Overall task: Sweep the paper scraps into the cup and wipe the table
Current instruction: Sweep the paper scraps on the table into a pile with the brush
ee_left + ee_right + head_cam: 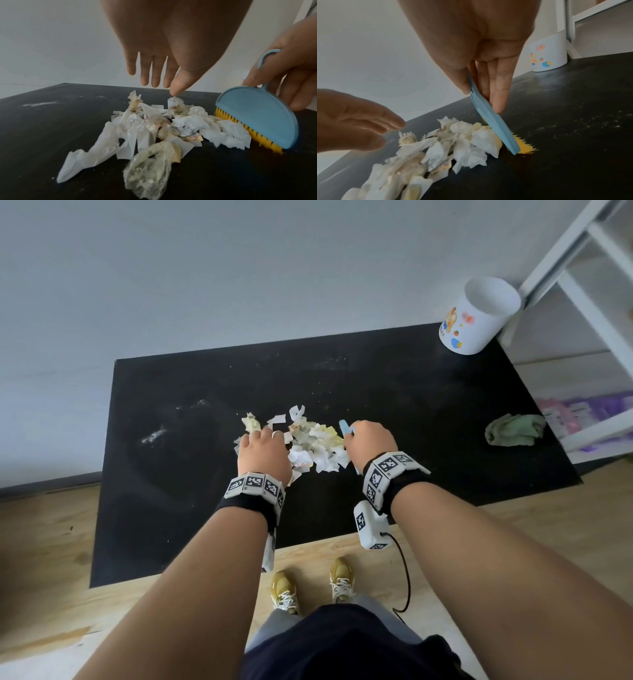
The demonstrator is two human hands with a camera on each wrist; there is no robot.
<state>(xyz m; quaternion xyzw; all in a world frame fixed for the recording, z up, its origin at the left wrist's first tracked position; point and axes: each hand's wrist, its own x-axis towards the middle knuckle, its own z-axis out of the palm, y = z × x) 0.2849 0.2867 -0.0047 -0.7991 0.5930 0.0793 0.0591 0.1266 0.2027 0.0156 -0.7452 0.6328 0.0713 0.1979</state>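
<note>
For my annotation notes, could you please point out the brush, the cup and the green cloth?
brush (257,116): left wrist view, on its blue back.
cup (479,316): head view, on its white outer wall.
green cloth (513,430): head view, on the middle of the crumpled fabric.

A: Worn at each wrist?
B: Black cuff (244,510) under a band of white blocks (255,484) printed with black-and-white square markers; same on the right wrist (387,474).
A: Below the right wrist?
B: White camera housing (370,525), marker-tagged, trailing a black cable (406,573).
A: Clothing?
B: Bare forearms, dark top (346,642), grey trousers, mustard-yellow shoes (284,590) with pale laces.
</note>
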